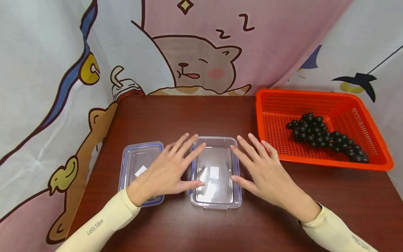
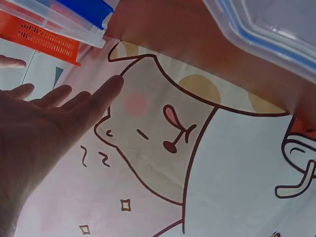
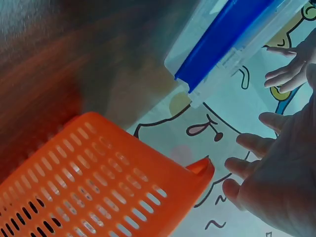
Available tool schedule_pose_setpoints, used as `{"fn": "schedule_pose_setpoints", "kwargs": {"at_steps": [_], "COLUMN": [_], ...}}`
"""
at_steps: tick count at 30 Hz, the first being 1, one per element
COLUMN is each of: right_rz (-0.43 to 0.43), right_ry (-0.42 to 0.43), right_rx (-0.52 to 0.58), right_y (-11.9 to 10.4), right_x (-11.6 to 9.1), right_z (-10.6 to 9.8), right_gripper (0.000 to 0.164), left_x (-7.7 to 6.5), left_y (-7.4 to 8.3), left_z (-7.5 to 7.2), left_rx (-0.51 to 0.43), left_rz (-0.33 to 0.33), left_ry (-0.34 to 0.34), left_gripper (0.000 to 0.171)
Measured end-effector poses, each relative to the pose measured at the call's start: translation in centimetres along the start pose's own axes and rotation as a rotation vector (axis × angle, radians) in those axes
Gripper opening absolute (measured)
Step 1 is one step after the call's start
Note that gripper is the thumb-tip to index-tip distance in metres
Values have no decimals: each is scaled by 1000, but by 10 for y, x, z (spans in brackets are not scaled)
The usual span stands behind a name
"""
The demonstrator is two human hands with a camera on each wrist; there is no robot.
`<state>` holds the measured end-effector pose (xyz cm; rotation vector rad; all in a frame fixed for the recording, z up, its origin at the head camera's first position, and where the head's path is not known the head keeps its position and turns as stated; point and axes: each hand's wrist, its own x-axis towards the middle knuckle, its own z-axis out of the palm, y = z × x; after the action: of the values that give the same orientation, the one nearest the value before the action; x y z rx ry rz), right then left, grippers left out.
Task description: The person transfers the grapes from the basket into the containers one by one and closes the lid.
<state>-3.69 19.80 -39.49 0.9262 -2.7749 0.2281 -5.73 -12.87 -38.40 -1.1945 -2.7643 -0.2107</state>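
Note:
A clear plastic food container (image 1: 215,196) with blue along its sides stands on the dark wooden table. Over its left edge hovers my left hand (image 1: 171,169), fingers spread and nothing held. My right hand (image 1: 266,171) is spread out at the container's right edge, also holding nothing. Whether any fingertip touches the container I cannot tell. Partly under my left hand lies a clear lid with a blue seal (image 1: 129,157). The right wrist view shows the container's blue side clip (image 3: 222,42) beyond my right hand (image 3: 281,173). In the left wrist view my left hand (image 2: 54,118) has extended fingers.
An orange perforated basket (image 1: 315,161) stands at the right, with a bunch of black grapes (image 1: 315,131) in it. Its near left corner is close to my right fingers. A curtain with cartoon animals (image 1: 201,66) hangs behind the table (image 1: 189,112) and along its left side.

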Motion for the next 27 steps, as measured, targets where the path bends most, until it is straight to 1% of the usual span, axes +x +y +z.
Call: {"fn": "schedule_pose_setpoints", "kwargs": {"at_steps": [8, 14, 19, 23, 27], "right_rz": [10, 38, 53, 72, 100], "right_ry": [-3, 8, 27, 34, 40], "right_rx": [17, 35, 58, 68, 72], "right_y": [-2, 1, 5, 9, 14], "right_x": [-5, -6, -9, -11, -13], "right_z": [7, 8, 8, 9, 8], "right_gripper": [82, 84, 83, 83, 84], "left_x": [-5, -7, -11, -14, -15], "left_y": [-2, -1, -2, -4, -6], "left_z": [7, 14, 24, 32, 38], "left_rx": [-31, -73, -133, -186, -214], "left_rz": [-23, -63, -94, -119, -110], "left_ry": [0, -11, -34, -73, -79], "left_gripper": [107, 110, 111, 112, 113]}}
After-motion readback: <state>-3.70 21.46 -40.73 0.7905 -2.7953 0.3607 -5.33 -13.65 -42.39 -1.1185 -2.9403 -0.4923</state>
